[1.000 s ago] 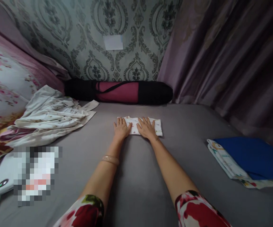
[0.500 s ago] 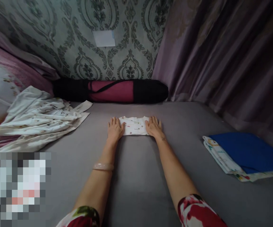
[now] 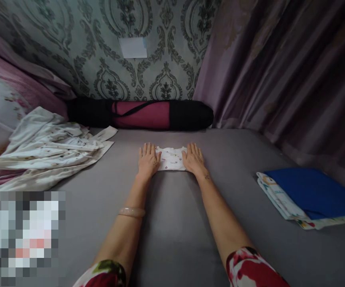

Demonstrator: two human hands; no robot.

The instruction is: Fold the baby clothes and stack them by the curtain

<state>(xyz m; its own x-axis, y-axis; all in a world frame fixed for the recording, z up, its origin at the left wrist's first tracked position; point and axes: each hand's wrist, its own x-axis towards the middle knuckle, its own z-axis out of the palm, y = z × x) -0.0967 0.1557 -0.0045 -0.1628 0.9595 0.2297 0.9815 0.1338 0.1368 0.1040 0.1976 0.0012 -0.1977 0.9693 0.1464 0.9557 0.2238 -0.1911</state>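
Observation:
A small white garment point(image 3: 171, 159) with a scattered print lies folded into a flat rectangle on the grey bed sheet point(image 3: 172, 223). My left hand point(image 3: 149, 160) rests palm down over its left end, fingers stretched out and pointing away from me. Over the right end lies my right hand point(image 3: 194, 158), flat in the same way, its thumb on the cloth. Both ends of the garment are hidden beneath my hands; neither hand grips it.
A crumpled heap of white printed clothes point(image 3: 49, 147) lies at left. On the right sits a folded stack with a blue cloth point(image 3: 312, 191) on top. A long black and maroon bag point(image 3: 142, 114) lies along the wall, beside purple curtains point(image 3: 268, 67).
My hands have moved slightly closer together on the garment, the left one shifting right and covering more of its left end. The garment stays in place.

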